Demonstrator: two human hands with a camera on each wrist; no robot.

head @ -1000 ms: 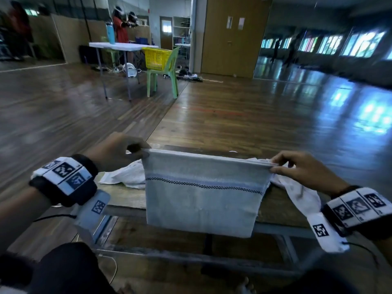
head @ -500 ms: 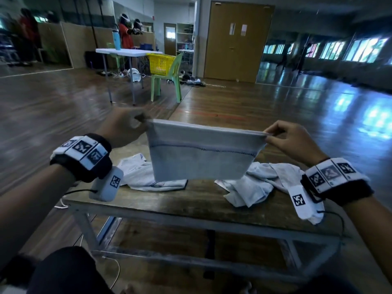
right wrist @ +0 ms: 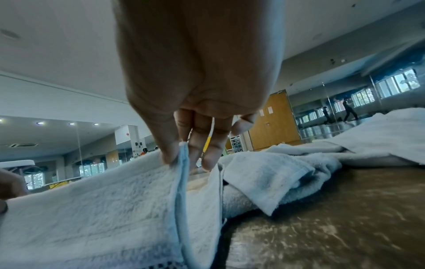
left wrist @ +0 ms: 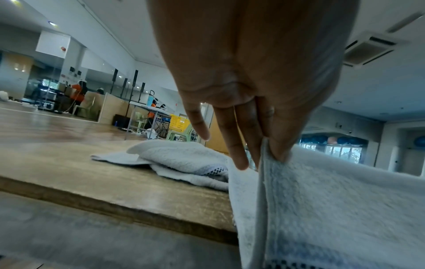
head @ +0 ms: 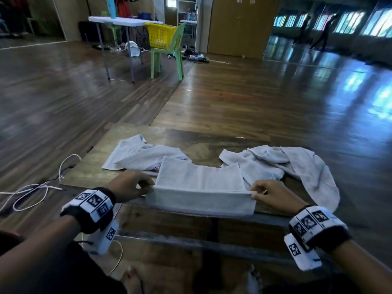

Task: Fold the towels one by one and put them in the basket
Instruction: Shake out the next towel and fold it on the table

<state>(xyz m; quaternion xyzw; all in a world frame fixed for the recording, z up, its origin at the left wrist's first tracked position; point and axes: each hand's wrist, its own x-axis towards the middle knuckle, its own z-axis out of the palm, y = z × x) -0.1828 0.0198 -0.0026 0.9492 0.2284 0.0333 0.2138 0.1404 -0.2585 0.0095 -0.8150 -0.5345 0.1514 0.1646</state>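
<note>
A pale grey towel, doubled over, lies across the near edge of the low wooden table; its far part rests on the top and its near part hangs over the front. My left hand pinches its left corner between thumb and fingers. My right hand pinches the right corner the same way. A yellow basket stands far off on a green chair.
Two crumpled towels lie on the table: one behind my left hand, one spread at the right and drooping over the edge. White cables trail on the wooden floor at left. A white folding table stands beside the chair.
Both hands have come down and toward me with the towel. It was held up stretched in the air; now its far part lies on the table.
</note>
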